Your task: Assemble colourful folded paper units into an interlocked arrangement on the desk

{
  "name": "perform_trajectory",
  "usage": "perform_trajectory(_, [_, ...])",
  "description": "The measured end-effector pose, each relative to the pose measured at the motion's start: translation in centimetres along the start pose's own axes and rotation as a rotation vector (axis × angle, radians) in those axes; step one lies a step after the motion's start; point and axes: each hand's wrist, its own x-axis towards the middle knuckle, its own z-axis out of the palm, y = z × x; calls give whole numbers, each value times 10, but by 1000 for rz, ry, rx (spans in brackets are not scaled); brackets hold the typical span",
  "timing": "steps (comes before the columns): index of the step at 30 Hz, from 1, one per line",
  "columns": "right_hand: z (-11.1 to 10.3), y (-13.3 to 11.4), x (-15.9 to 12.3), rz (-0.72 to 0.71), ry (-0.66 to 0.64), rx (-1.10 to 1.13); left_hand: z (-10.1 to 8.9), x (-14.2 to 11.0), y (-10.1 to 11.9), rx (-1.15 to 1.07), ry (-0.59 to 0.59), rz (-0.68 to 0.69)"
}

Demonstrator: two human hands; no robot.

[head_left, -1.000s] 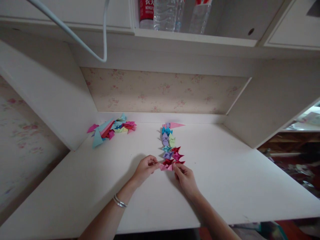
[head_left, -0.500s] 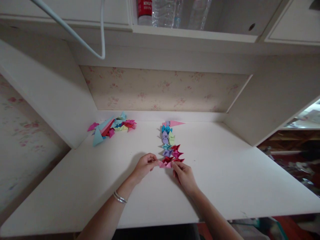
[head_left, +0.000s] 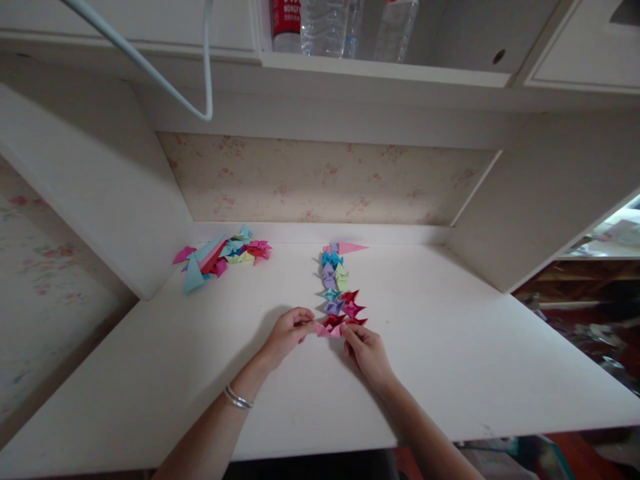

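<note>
A chain of folded paper pieces (head_left: 337, 287) in pink, blue, purple, green and red runs from the back of the white desk (head_left: 475, 347) toward me. Its nearest piece is a pink folded piece (head_left: 326, 330). My left hand (head_left: 287, 333) pinches that pink piece from the left, fingers closed. My right hand (head_left: 366, 348) pinches it from the right, fingers closed too. A silver bracelet (head_left: 237, 398) sits on my left wrist.
A loose pile of coloured folded papers (head_left: 223, 252) lies at the back left of the desk. Plastic bottles (head_left: 325, 27) stand on the shelf above. A white cable (head_left: 150, 67) hangs at the upper left. Side panels wall the desk on both sides.
Both hands stay pinched on the near end of the chain; they and the pink piece have barely shifted. The view has moved slightly.
</note>
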Motion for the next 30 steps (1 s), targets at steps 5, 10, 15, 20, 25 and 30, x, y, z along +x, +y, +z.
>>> perform_trajectory(5, [-1, 2, 1, 12, -2, -4, -1, 1, -1, 24, -6, -2])
perform_trajectory(10, [-1, 1, 1, -10, -7, -14, -1, 1, -2, 37, -1, -7])
perform_trajectory(15, [-2, 2, 2, -6, -1, -17, -1, 1, -1, 33, -4, 2])
perform_trajectory(20, [-1, 1, 1, 0, 0, -6, 0, 0, 2, 37, -8, 2])
perform_trajectory(25, [-1, 0, 1, 12, 3, 11, 0, 0, 3, 46, -3, -5])
perform_trajectory(30, [-1, 4, 3, 7, -15, 26, 1, -1, 4, 51, -20, -1])
